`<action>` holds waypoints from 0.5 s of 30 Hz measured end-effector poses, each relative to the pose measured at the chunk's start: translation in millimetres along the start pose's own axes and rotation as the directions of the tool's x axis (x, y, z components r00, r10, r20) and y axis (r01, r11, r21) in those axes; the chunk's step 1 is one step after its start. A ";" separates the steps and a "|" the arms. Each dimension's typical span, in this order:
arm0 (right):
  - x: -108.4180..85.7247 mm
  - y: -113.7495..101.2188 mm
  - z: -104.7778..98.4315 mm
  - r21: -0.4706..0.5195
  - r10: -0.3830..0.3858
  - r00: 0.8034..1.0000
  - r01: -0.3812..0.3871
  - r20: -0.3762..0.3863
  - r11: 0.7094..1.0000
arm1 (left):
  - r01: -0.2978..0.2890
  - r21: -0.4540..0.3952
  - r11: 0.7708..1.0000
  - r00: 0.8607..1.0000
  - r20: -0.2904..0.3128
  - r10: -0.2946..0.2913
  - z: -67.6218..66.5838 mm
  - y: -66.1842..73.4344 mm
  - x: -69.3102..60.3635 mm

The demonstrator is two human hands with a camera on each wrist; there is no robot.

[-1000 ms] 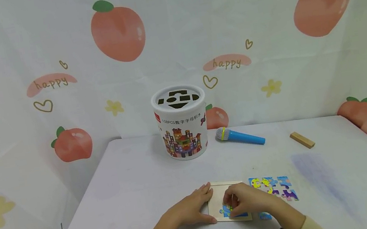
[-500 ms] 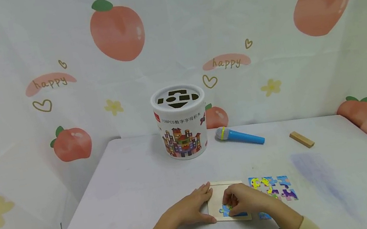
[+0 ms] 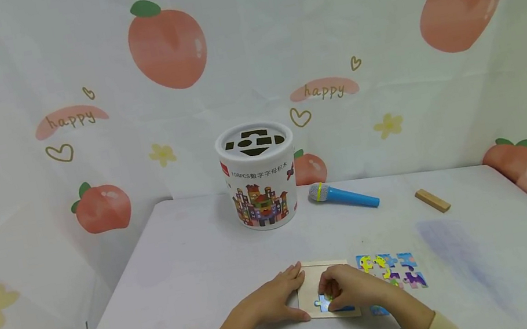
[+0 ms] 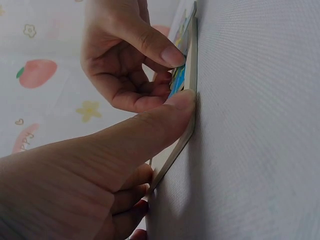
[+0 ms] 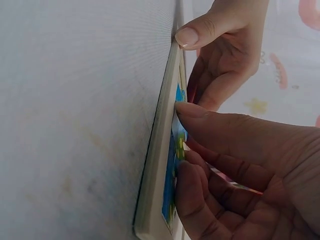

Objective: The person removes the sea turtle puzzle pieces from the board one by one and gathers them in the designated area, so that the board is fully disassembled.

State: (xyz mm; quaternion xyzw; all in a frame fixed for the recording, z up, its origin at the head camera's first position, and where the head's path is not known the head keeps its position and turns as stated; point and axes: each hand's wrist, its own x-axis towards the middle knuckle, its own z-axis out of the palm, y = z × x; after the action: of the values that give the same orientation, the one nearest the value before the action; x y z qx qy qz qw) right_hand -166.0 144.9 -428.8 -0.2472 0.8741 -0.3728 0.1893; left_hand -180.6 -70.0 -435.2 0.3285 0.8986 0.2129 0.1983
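Observation:
A shallow wooden puzzle tray (image 3: 311, 282) lies flat at the table's near side, with blue picture pieces (image 3: 323, 303) in its lower part. My left hand (image 3: 278, 297) holds the tray's left side, thumb at the near corner and fingers toward the far one. Over the tray, my right hand (image 3: 351, 285) pinches a blue-and-yellow puzzle piece (image 5: 180, 137) between thumb and curled fingers. In the right wrist view this piece sits at the tray's surface; whether it lies fully flat I cannot tell. The right hand hides part of the tray in the head view.
Several loose puzzle pieces (image 3: 413, 279) lie right of the tray, one blue piece (image 3: 379, 310) partly behind the right wrist. Farther back stand a white block bucket (image 3: 260, 177), a blue toy microphone (image 3: 348, 196) and a small wooden block (image 3: 433, 200). A fruit-print cloth hangs behind.
Both hands stay almost in place. A paler sheen shows on the blue piece area by the right fingertips, and the whole head view has shifted very slightly.

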 end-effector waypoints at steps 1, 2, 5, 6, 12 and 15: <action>0.0 -0.4 0.0 0.002 0.003 1.000 -0.003 0.001 1.000 | 0.002 -0.001 1.000 1.000 0.000 -0.002 0.0 0.2 -0.1; 0.1 -0.8 0.0 0.005 0.006 1.000 -0.006 0.002 1.000 | 0.004 -0.003 1.000 1.000 0.000 -0.004 -0.1 0.3 -0.2; 0.3 -1.3 0.3 0.012 0.009 1.000 -0.009 0.004 1.000 | 0.011 -0.003 1.000 1.000 0.000 -0.011 -0.1 0.7 -0.6; 0.4 -1.2 0.5 0.013 0.008 1.000 -0.008 0.003 1.000 | 0.011 -0.001 1.000 1.000 -0.001 -0.011 0.0 0.8 -0.7; -0.4 -2.2 0.5 0.015 0.005 1.000 -0.005 -0.002 1.000 | 0.014 0.009 1.000 1.000 -0.004 -0.014 0.4 0.7 -1.2; -1.2 -3.5 0.2 0.012 0.000 1.000 0.000 -0.004 1.000 | 0.014 0.012 1.000 1.000 -0.006 -0.014 0.2 0.6 -1.3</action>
State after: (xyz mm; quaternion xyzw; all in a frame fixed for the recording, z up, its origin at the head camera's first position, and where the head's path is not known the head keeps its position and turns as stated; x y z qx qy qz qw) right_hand -163.9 143.4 -426.1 -0.2453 0.8723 -0.3784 0.1891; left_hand -179.3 -70.4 -434.8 0.3230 0.9027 0.2069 0.1951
